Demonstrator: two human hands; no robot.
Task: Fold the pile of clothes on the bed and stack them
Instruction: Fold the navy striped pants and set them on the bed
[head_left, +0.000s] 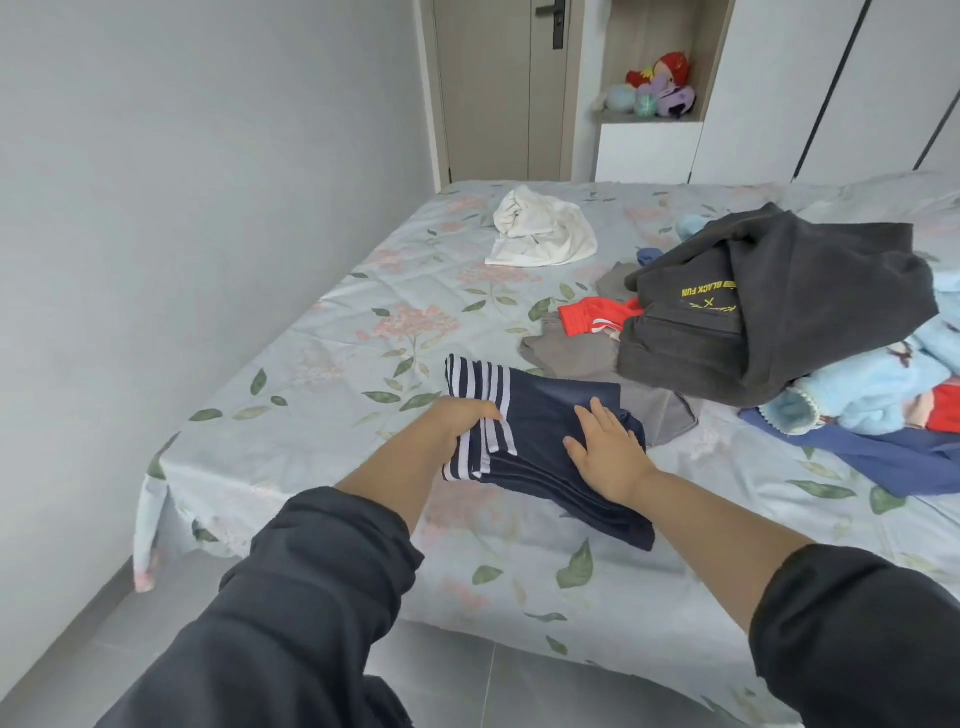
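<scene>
Broadly, the bed (311, 338) shows open sheet toward its left edge; the pile (779, 322) crowds the right, a white top (545, 234) far back. Near the front edge, the left hand (462, 421) grips the navy garment (550, 447) by its striped hem; the right hand (605, 449) presses it, fingers flat.

The bedsheet (363, 332) is smooth, matt printed cloth. At right, the grey sweatshirt (779, 332) looks thick and matt, the pale-blue garment (872, 384) beside it fluffy.

Striped garment (540, 415) on bed (311, 364), clothes pile (779, 312) right, shirt (540, 231) behind.
</scene>
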